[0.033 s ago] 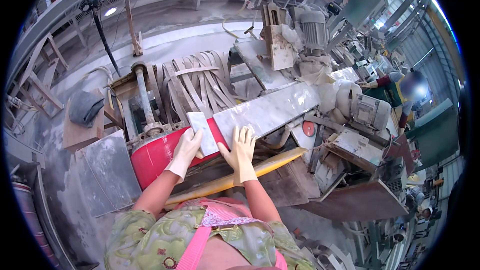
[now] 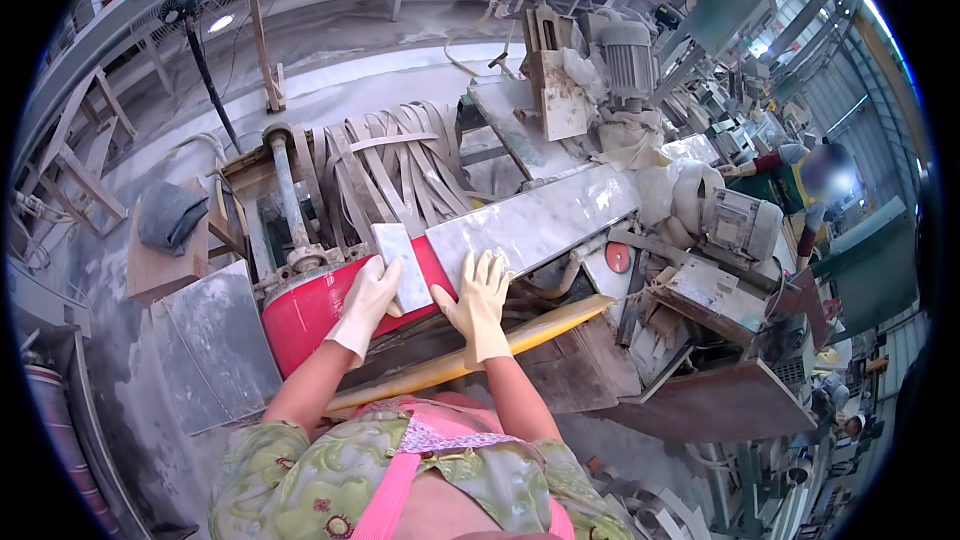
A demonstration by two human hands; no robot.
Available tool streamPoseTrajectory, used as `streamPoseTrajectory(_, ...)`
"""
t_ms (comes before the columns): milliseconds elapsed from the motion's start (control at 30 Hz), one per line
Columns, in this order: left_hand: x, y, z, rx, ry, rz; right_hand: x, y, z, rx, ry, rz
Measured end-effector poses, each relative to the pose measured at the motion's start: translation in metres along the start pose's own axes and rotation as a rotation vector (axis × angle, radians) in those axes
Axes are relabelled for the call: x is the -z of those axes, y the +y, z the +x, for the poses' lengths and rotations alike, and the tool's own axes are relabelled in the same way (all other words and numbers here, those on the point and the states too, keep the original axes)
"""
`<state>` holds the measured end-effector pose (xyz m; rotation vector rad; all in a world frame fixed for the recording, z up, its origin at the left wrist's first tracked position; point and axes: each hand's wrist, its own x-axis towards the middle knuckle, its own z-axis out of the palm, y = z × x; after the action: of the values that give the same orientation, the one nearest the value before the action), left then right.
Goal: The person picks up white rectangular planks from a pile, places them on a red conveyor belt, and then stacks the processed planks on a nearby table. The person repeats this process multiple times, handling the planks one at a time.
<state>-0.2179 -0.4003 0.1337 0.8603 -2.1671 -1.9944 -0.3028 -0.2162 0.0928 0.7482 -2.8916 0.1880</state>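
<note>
A small white marble tile [image 2: 403, 258] lies across the red belt [image 2: 312, 315] of a machine in front of me. My left hand [image 2: 364, 308], in a cream rubber glove, is closed on the tile's left side. Its fingertips are partly hidden. Just right of the belt's bare strip lies a long white marble slab [image 2: 545, 215] with grey veins. My right hand [image 2: 479, 302], gloved alike, rests on the slab's near left corner, fingers stretched out and thumb spread toward the belt. It holds nothing.
Beyond the belt hangs a bundle of flat strips [image 2: 390, 165]. A yellow curved strip [image 2: 535, 328] runs between me and the machine. Motors [image 2: 742, 223] stand to the right, a dark slab [image 2: 215, 350] to the left. Another person [image 2: 812, 185] works at the far right.
My left hand and the small tile have shifted very slightly to the left. The right hand has moved a touch left too, still flat on the slab.
</note>
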Motion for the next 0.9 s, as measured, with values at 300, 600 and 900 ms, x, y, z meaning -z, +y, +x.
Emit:
streamPoseTrajectory(300, -0.002, -0.001, 0.011, -0.071, -0.03, -0.13, 0.001, 0.003, 0.024, 0.206, 0.009, -0.082)
streamPoseTrajectory(600, -0.053, 0.027, 0.04, -0.081, -0.01, 0.126, 0.022, 0.041, 0.059, 0.045, 0.053, 0.776)
streamPoseTrajectory(900, -0.072, 0.056, 0.029, 0.168, 0.007, 0.529, 0.005, 0.045, 0.046, 0.097, 0.235, 0.21)
